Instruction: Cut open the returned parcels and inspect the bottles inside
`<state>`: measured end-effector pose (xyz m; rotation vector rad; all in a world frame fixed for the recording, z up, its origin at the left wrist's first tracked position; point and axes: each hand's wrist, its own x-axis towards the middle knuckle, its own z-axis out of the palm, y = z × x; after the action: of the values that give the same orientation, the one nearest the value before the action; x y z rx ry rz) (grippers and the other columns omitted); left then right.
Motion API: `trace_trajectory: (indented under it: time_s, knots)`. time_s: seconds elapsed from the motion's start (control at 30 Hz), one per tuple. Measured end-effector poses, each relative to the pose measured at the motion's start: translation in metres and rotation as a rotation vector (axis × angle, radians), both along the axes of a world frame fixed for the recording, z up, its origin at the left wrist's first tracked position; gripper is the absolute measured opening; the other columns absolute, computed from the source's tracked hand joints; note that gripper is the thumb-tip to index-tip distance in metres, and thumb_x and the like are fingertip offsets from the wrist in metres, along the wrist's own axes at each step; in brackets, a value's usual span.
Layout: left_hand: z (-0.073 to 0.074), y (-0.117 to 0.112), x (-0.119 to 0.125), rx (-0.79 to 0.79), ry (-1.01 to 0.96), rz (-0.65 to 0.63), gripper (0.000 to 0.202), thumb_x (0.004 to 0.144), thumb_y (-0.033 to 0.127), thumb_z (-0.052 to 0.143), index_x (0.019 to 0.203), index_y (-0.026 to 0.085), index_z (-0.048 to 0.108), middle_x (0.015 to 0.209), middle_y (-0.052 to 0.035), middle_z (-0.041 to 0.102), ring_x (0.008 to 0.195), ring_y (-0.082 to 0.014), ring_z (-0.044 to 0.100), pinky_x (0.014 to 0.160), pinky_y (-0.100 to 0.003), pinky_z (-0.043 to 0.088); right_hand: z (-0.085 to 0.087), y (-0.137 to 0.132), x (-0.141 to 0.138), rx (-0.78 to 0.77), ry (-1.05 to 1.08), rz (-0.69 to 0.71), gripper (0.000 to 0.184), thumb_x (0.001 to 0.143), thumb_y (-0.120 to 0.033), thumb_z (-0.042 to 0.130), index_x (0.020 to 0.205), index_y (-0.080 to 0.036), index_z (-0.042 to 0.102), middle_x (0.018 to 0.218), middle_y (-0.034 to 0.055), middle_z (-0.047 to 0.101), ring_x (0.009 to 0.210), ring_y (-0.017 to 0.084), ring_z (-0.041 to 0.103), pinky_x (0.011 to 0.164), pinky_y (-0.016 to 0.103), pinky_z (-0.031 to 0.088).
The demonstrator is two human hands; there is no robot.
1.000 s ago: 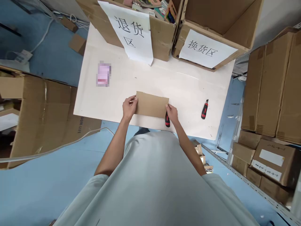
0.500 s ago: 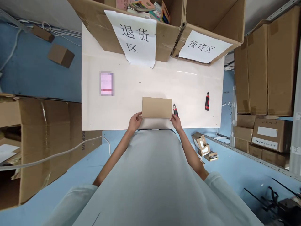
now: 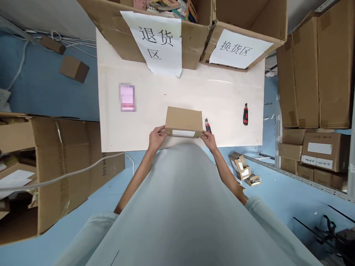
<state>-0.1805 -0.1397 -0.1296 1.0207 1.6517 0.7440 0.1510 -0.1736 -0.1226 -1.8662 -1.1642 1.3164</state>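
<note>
Presently, the fingers of the left hand are drawn nearly together on the left end of a small cardboard box; those of the right hand pinch its lower right corner. Both wrists are roughly straight, backs of the hands uppermost. The forearms slant inward from elbows set wide, the sleeves ending near the elbows. The box is above the near edge of the white table, its white label facing the wearer; whether it rests on the surface cannot be determined. One red-and-black knife lies just beside the right hand, another cutter well apart, further right.
</note>
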Motion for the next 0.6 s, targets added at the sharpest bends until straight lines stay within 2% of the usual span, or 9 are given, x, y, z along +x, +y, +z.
trace_trajectory:
  time_s: [0.13, 0.23, 0.33, 0.43, 0.53, 0.6]
  knots:
    - [0.025, 0.008, 0.006, 0.123, 0.024, 0.04, 0.044, 0.093, 0.051, 0.077, 0.123, 0.02, 0.085, 0.124, -0.0107, 0.08, 0.109, -0.0259, 0.078, 0.102, -0.04, 0.065, 0.017, 0.02, 0.008, 0.062, -0.063, -0.016, 0.054, 0.095, -0.065, 0.071, 0.119, -0.02, 0.089, 0.126, 0.0139, 0.085, 0.115, 0.031, 0.079, 0.108, 0.046, 0.063]
    - [0.033, 0.014, 0.01, 0.139, 0.065, 0.05, 0.043, 0.099, 0.053, 0.072, 0.122, 0.02, 0.086, 0.121, -0.0105, 0.08, 0.114, -0.0268, 0.077, 0.105, -0.04, 0.064, 0.023, 0.035, 0.012, 0.112, -0.138, 0.018, 0.064, 0.098, -0.076, 0.065, 0.115, -0.02, 0.09, 0.119, 0.0148, 0.085, 0.113, 0.032, 0.077, 0.106, 0.046, 0.063]
    - [0.031, 0.013, 0.013, 0.048, 0.113, 0.072, 0.037, 0.099, 0.05, 0.073, 0.117, 0.019, 0.086, 0.12, -0.0107, 0.082, 0.11, -0.0281, 0.078, 0.107, -0.043, 0.063, 0.021, 0.045, 0.013, 0.094, -0.155, 0.033, 0.065, 0.098, -0.08, 0.064, 0.109, -0.021, 0.089, 0.114, 0.0136, 0.086, 0.11, 0.033, 0.078, 0.106, 0.047, 0.062]
    - [0.024, 0.005, 0.017, -0.026, 0.128, 0.102, 0.034, 0.099, 0.046, 0.075, 0.117, 0.019, 0.085, 0.126, -0.0131, 0.082, 0.11, -0.0299, 0.079, 0.108, -0.045, 0.063, 0.015, 0.047, 0.015, 0.031, -0.116, 0.053, 0.059, 0.096, -0.078, 0.069, 0.103, -0.023, 0.088, 0.114, 0.0135, 0.087, 0.11, 0.035, 0.08, 0.108, 0.051, 0.063]
    - [0.02, -0.007, 0.019, -0.034, 0.094, 0.123, 0.04, 0.101, 0.047, 0.075, 0.127, 0.019, 0.081, 0.137, -0.0154, 0.079, 0.117, -0.0311, 0.078, 0.11, -0.046, 0.063, 0.012, 0.04, 0.018, -0.017, -0.065, 0.054, 0.054, 0.094, -0.074, 0.074, 0.112, -0.024, 0.086, 0.121, 0.0127, 0.087, 0.116, 0.035, 0.081, 0.112, 0.053, 0.062]
    - [0.019, -0.016, 0.02, -0.043, 0.093, 0.147, 0.046, 0.101, 0.05, 0.076, 0.136, 0.019, 0.077, 0.148, -0.0173, 0.074, 0.124, -0.0318, 0.076, 0.11, -0.046, 0.063, 0.011, 0.033, 0.017, -0.04, -0.048, 0.028, 0.057, 0.092, -0.072, 0.078, 0.122, -0.023, 0.083, 0.126, 0.0134, 0.085, 0.118, 0.034, 0.08, 0.112, 0.053, 0.063]
